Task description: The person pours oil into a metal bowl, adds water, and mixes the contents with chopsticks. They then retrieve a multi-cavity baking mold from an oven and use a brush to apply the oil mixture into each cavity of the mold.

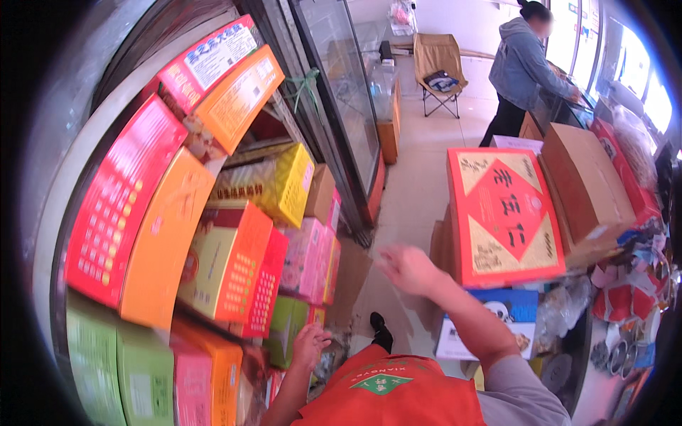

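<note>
My right hand [407, 269] is raised over the floor to the left of a red and gold gift box [506, 215]. Motion blurs it, but nothing shows in its loosely spread fingers. Lower down, my left hand [310, 341] hangs beside the stacked boxes, nearest a green box [286, 326]; it looks unladen, with the fingers slightly apart. I cannot tell whether it touches that box. Under my right forearm lies a blue and white box [450, 338] with a panda picture. A red apron [341, 391] covers my front.
Shelves at left hold orange [165, 239], red [125, 207], yellow [293, 186] and pink boxes [305, 261]. A glass door [341, 96] stands beyond. Brown cartons [583, 181] lie at right. A person [519, 69] leans at a counter near a folding chair [438, 58]. Tiled floor [410, 175] runs between.
</note>
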Available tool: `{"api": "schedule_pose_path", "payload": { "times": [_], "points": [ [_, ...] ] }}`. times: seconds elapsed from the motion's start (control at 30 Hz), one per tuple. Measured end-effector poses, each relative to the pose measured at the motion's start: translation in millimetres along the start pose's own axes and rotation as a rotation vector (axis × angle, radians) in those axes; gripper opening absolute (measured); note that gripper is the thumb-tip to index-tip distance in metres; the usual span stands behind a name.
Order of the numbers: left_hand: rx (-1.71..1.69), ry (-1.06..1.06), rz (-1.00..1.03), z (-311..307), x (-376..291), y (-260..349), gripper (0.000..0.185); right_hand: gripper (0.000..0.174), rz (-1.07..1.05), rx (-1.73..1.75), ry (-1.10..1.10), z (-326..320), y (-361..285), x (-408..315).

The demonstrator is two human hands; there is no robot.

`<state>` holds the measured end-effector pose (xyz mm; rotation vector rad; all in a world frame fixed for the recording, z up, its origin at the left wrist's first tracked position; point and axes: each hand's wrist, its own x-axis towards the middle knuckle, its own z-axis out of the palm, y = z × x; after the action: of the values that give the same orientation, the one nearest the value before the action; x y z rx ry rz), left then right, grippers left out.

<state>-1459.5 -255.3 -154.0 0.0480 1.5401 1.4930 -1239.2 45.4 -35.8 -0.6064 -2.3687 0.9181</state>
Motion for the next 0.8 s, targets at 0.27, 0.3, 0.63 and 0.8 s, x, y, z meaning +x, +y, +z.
{"api": "schedule_pose_path", "payload": {
  "times": [0.27,0.3,0.63,0.8],
  "points": [
    [0.145,-0.316,0.163,163.7,168.7,175.7,0.027,0.035,0.129,-0.414,-0.12,-34.4,84.4,319.6],
    [0.15,-0.362,0.207,182.2,181.7,199.8,0.027,0.034,0.104,-0.446,-0.111,-38.7,96.7,346.6],
    [0.165,-0.249,0.371,293.6,298.5,320.4,0.021,0.026,-0.235,-0.795,-0.101,5.6,237.4,584.9],
    [0.078,-0.194,0.44,364.5,365.7,384.2,0.022,0.02,-0.523,-1.005,0.011,24.8,267.2,609.9]
  ]
}}
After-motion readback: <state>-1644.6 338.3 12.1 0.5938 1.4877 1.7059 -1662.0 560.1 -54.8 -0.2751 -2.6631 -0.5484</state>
